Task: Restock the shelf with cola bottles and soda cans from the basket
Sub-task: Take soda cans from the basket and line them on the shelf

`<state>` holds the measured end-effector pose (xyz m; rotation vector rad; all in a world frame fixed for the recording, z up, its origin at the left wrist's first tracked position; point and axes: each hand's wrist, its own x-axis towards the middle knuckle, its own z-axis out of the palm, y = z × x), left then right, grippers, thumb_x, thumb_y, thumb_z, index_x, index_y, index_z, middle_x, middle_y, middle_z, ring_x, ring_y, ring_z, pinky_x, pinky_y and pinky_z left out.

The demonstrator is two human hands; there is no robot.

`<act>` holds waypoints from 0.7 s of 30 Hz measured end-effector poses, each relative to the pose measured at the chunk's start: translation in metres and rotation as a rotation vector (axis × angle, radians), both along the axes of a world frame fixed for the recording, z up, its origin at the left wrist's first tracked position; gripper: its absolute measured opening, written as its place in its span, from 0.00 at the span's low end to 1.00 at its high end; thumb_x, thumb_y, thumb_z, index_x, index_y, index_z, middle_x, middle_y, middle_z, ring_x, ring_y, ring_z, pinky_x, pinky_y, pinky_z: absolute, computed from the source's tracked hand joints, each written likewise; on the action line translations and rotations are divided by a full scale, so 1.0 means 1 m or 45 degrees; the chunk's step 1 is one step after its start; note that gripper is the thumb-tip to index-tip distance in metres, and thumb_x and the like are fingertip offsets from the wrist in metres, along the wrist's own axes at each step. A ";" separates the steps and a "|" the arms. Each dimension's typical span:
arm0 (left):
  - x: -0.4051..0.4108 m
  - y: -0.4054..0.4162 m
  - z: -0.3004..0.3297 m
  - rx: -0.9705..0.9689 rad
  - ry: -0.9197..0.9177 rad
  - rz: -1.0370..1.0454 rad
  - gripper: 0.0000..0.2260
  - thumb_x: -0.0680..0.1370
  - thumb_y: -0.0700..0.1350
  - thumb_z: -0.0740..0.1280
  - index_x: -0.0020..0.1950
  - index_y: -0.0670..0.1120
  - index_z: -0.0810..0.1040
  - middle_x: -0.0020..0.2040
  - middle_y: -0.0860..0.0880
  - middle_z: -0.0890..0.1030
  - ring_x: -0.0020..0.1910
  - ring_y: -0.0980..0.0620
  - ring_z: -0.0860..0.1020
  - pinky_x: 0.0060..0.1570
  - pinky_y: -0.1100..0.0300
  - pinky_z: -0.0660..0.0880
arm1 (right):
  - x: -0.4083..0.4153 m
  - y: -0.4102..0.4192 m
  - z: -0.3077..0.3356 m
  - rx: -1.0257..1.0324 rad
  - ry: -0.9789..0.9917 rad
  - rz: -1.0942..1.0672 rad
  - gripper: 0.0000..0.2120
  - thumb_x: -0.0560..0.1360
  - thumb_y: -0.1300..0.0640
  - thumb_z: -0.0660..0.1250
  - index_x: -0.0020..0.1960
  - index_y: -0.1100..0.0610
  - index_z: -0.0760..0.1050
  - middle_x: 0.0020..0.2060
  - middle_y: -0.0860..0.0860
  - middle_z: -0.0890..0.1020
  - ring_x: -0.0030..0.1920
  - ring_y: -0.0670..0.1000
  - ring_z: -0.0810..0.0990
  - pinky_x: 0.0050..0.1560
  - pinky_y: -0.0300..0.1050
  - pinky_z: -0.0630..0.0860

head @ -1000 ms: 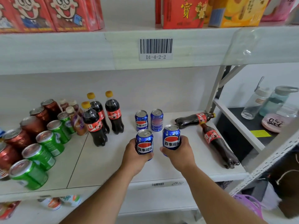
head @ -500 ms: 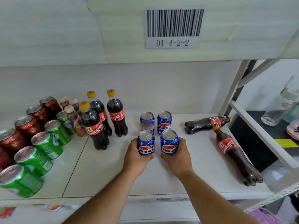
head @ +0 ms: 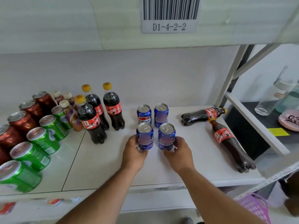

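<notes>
Hands grip two upright blue aluminium soda cans on the white shelf [head: 100,160] — left hand [head: 133,153] clamped on the left blue can [head: 145,136], right hand [head: 178,153] on the right blue can [head: 167,136] — just before two more blue cans [head: 152,114].

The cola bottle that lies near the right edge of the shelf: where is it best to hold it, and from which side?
Probably the labelled waist of the lying cola bottle, from above with the right hand. It lies flat, cap toward the back, base toward the front edge; the body is narrowest near the label. A second lying bottle crowds its cap.
</notes>
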<state>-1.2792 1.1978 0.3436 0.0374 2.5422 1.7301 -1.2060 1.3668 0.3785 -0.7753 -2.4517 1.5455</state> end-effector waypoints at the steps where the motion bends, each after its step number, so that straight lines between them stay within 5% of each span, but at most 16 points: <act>1: 0.000 0.000 0.000 -0.001 -0.022 0.021 0.25 0.73 0.35 0.77 0.65 0.54 0.75 0.58 0.55 0.82 0.51 0.63 0.81 0.52 0.66 0.75 | -0.001 -0.001 0.000 0.005 -0.009 -0.013 0.24 0.76 0.57 0.76 0.70 0.54 0.73 0.57 0.48 0.82 0.51 0.48 0.78 0.53 0.42 0.74; 10: -0.008 0.004 -0.006 0.037 -0.053 0.061 0.25 0.74 0.37 0.78 0.69 0.49 0.76 0.58 0.53 0.83 0.50 0.66 0.81 0.56 0.60 0.79 | -0.017 -0.006 -0.003 0.078 -0.030 -0.064 0.21 0.78 0.54 0.74 0.68 0.52 0.73 0.58 0.50 0.84 0.54 0.53 0.83 0.56 0.47 0.81; 15: -0.018 0.010 -0.003 0.009 -0.041 0.056 0.26 0.74 0.39 0.79 0.70 0.50 0.76 0.63 0.52 0.83 0.57 0.54 0.83 0.62 0.52 0.81 | -0.031 -0.007 -0.002 0.088 -0.022 -0.061 0.19 0.78 0.55 0.75 0.66 0.54 0.74 0.57 0.51 0.84 0.52 0.52 0.82 0.52 0.44 0.78; 21: -0.027 0.014 -0.001 0.016 -0.034 0.052 0.27 0.76 0.38 0.77 0.72 0.49 0.75 0.65 0.51 0.83 0.59 0.55 0.81 0.64 0.53 0.79 | -0.047 -0.006 -0.005 0.082 -0.031 -0.057 0.21 0.79 0.55 0.74 0.69 0.54 0.72 0.59 0.50 0.83 0.54 0.51 0.82 0.55 0.45 0.79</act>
